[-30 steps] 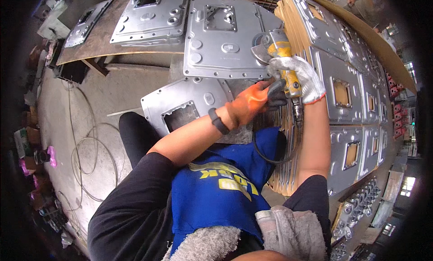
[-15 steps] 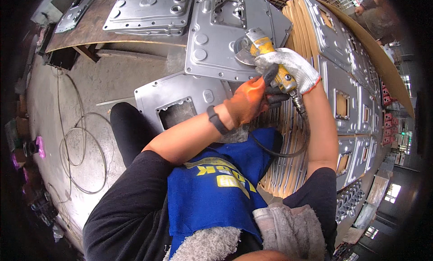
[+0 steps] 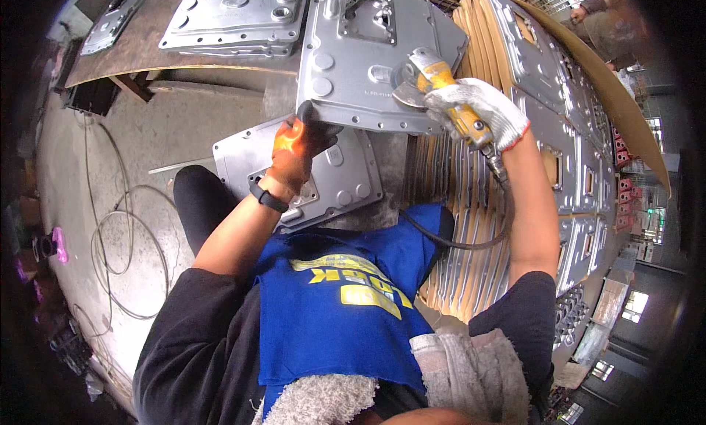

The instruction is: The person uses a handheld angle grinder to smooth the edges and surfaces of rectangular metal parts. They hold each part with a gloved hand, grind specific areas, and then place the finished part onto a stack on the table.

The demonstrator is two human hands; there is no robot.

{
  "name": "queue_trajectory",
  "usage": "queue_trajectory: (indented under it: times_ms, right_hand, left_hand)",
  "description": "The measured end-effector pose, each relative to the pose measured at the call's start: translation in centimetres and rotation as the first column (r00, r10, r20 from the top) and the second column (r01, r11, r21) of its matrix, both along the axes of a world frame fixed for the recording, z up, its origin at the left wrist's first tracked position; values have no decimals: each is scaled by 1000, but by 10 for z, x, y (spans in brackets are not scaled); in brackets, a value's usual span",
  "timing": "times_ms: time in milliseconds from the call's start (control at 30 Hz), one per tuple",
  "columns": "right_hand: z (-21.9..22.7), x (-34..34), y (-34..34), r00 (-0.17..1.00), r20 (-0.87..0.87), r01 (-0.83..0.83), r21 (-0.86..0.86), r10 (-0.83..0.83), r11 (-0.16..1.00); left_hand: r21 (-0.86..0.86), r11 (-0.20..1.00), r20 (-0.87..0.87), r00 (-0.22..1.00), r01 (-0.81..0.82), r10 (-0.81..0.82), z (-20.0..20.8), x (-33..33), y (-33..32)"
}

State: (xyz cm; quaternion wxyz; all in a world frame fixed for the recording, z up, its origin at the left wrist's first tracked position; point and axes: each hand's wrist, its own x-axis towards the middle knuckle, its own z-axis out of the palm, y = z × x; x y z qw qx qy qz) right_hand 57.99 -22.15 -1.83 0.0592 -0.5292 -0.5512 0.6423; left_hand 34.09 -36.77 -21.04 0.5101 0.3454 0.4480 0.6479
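My right hand (image 3: pixel 491 107), in a white knit glove, is wrapped round a yellow angle grinder (image 3: pixel 467 125). The grinder's disc end (image 3: pixel 407 85) is over the near right part of a large grey metal cover (image 3: pixel 346 72); whether it touches is unclear. That cover has a rectangular opening at its far side and bolt holes along its rim. My left hand (image 3: pixel 296 147), in an orange and black glove, grips the cover's near left corner, its fingers partly hidden. Below, a second metal cover (image 3: pixel 239 149) lies tilted by my knees, partly behind my left hand and wrist.
Stacked covers (image 3: pixel 228 17) rest on a brown wooden table (image 3: pixel 184 66) at the far left. To the right stand more covers (image 3: pixel 548 127) with cardboard sheets (image 3: pixel 482 39) between them. A dark hose (image 3: pixel 471 250) runs from the grinder across my lap. Cable loops (image 3: pixel 95 234) lie on the floor.
My left hand has moved left, away from the grinder, to the near left corner of the upper cover. The right hand still holds the grinder over the cover.
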Motion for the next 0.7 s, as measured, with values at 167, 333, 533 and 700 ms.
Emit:
queue_trajectory:
  times_ms: [167, 333, 533, 700]
  right_hand:
    - [-2, -16, -3, 994, -6, -112, 66, 113, 991]
    - [4, -17, -7, 992, 76, -111, 96, 104, 989]
    - [11, -18, -11, 985, 84, -158, 88, 151, 983]
    - [4, -22, -8, 981, 109, -171, 95, 160, 981]
  left_hand:
    - [24, 1000, -447, 895, 13, -1, -2, -3, -2]
    - [-56, 998, 62, 998, 2, 2, -6, 0, 1]
    - [-112, 992, 503, 864, 61, 4, -7, 1, 6]
    - [-114, 991, 560, 829, 67, 8, -10, 0, 6]
